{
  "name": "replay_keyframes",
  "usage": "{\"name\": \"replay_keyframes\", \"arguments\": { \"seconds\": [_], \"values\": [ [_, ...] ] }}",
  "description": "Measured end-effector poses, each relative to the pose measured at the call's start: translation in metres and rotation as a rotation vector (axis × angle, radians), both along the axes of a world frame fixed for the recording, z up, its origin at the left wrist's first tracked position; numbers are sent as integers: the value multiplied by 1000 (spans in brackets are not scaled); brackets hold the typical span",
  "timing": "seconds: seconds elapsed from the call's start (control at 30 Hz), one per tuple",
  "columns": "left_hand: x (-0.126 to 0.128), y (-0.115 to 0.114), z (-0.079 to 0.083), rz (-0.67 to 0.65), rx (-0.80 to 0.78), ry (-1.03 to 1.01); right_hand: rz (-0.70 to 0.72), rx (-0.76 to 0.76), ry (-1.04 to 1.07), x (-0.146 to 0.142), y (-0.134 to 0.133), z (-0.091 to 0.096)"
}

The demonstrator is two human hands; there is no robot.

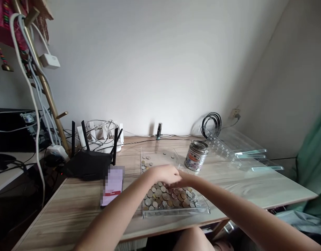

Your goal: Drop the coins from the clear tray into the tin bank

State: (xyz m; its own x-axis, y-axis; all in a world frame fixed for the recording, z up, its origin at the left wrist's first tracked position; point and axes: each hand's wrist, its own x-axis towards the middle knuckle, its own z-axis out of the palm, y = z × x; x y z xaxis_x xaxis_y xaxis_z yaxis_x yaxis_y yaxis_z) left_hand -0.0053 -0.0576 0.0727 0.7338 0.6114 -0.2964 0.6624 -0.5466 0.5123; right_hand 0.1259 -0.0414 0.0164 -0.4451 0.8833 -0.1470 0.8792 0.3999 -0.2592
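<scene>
A clear plastic tray [176, 213] lies on the wooden table [71, 212] in front of me, with several coins [171, 200] heaped in its near half and a few coins [147, 162] scattered in its far half. My left hand [164, 174] hovers over the coin heap with fingers curled down onto it. My right hand [185, 178] meets it from the right, mostly hidden behind the left hand. What either hand grips is hidden.
A small printed tin can [196, 156] stands just beyond the tray's right side. A black router [88, 162] with antennas, a phone [112, 186], clear acrylic stands [241, 153], coiled black cable [211, 123] and a small dark bottle [159, 131] sit around.
</scene>
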Motion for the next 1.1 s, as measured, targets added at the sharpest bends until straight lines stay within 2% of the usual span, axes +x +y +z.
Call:
{"name": "replay_keyframes", "arguments": {
  "seconds": [0.03, 0.1, 0.17, 0.3, 0.4, 0.5, 0.63, 0.8, 1.1],
  "values": [
    [-4, 4, -3, 86, 88, -26, 1, -38, -5, 2, -7, 2],
    [-9, 9, -15, 171, 162, -3, 66, -92, -55, 2, -19, 8],
    [-11, 8, -30, 186, 182, 111, 88, -109, -126, 0, -29, 14],
    [-16, 3, -48, 200, 226, 102, 54, -204, -201, -1, -43, 20],
    [-19, 5, -48, 198, 68, 142, -35, -171, -197, 1, -50, 18],
    [-19, 6, -46, 167, -11, 162, -153, -167, -192, 1, -56, 13],
    [-12, -3, -47, 212, 43, 199, -180, -120, -186, -2, -64, 11],
    [-3, -16, -48, 256, 50, 262, -238, -137, -117, -10, -71, 15],
    [-17, -30, -42, 274, 34, 261, -288, -239, 9, -45, -66, 2]
  ]
}}
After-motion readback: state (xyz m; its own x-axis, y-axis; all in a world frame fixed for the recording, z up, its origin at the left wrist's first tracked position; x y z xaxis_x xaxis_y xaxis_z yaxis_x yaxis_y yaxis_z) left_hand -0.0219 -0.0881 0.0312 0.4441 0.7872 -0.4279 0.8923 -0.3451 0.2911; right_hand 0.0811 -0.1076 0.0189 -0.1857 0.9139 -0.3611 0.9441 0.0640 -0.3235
